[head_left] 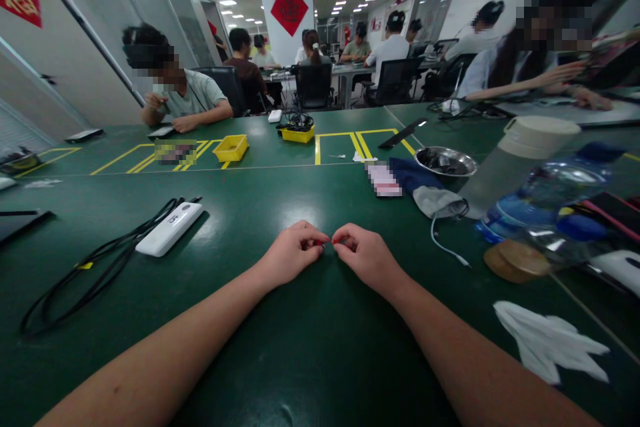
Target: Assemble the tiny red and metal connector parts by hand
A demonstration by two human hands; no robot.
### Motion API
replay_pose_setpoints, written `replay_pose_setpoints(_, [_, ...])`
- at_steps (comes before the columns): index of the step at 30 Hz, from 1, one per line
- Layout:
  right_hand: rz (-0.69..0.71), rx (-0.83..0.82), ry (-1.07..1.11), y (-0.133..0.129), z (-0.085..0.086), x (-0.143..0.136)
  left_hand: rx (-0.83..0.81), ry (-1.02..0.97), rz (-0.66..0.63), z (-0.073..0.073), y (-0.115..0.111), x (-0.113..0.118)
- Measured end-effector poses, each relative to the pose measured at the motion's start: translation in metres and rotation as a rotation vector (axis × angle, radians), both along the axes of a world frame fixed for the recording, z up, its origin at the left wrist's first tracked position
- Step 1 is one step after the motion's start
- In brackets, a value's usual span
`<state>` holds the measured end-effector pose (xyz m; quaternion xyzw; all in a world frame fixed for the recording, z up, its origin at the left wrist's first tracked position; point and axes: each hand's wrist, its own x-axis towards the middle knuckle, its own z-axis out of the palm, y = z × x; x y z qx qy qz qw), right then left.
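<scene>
My left hand (295,252) and my right hand (364,255) are near each other over the middle of the green table (240,360). Thumb and fingers of the left are pinched on a small red piece (320,243), with a bit of something shiny beside it. The right hand's fingers are also closed in a pinch, and a little red shows at their tips (337,241). A narrow gap separates the two hands. Both pieces are mostly covered by fingers and too small to name.
A white power bank (170,229) and looped black cable (107,247) lie left. On the right are a phone (384,179), metal bowl (447,161), bottle (555,180), large tumbler (510,167) and white gloves (550,337). Yellow trays (231,149) stand farther back; people sit beyond.
</scene>
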<state>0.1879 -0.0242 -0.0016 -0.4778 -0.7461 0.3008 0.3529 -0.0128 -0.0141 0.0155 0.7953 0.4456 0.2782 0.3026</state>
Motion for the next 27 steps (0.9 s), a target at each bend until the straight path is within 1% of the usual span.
replay_pose_setpoints(4, [-0.003,-0.073,0.198,0.0011,-0.0002,-0.0011,-0.225,-0.152,-0.024,-0.0009,-0.001,0.0033])
replay_pose_setpoints(7, [-0.007,-0.26,0.452,0.0016,0.0007,-0.0028,-0.404,-0.3,-0.018,-0.0015,-0.0028,0.0072])
replay_pose_setpoints(9, [-0.011,-0.36,0.614,0.0022,0.0007,-0.0033,-0.462,-0.411,-0.006,-0.002,-0.0029,0.0085])
replay_pose_setpoints(11, [-0.004,-0.391,0.705,0.0028,0.0005,-0.003,-0.477,-0.469,0.011,-0.0027,-0.0018,0.008])
replay_pose_setpoints(14, [0.029,-0.407,0.737,0.0031,0.0021,-0.002,-0.457,-0.467,0.017,-0.0041,0.0006,0.0053])
replay_pose_setpoints(17, [0.039,-0.456,0.798,0.0025,0.0057,-0.0014,-0.454,-0.513,0.022,-0.0054,0.0015,0.0037])
replay_pose_setpoints(19, [0.018,-0.483,0.84,0.0024,0.007,-0.0013,-0.478,-0.547,0.029,-0.0055,0.001,0.0039])
replay_pose_setpoints(22, [-0.007,-0.479,0.817,0.0032,0.0055,-0.0012,-0.527,-0.556,0.024,-0.0043,-0.0005,0.005])
replay_pose_setpoints(24, [0.0,-0.474,0.813,0.0038,0.0033,-0.001,-0.559,-0.573,0.027,-0.0037,-0.0012,0.0057])
replay_pose_setpoints(27, [-0.002,-0.494,0.851,0.0039,0.0014,-0.001,-0.618,-0.655,0.091,-0.0044,-0.0016,0.007])
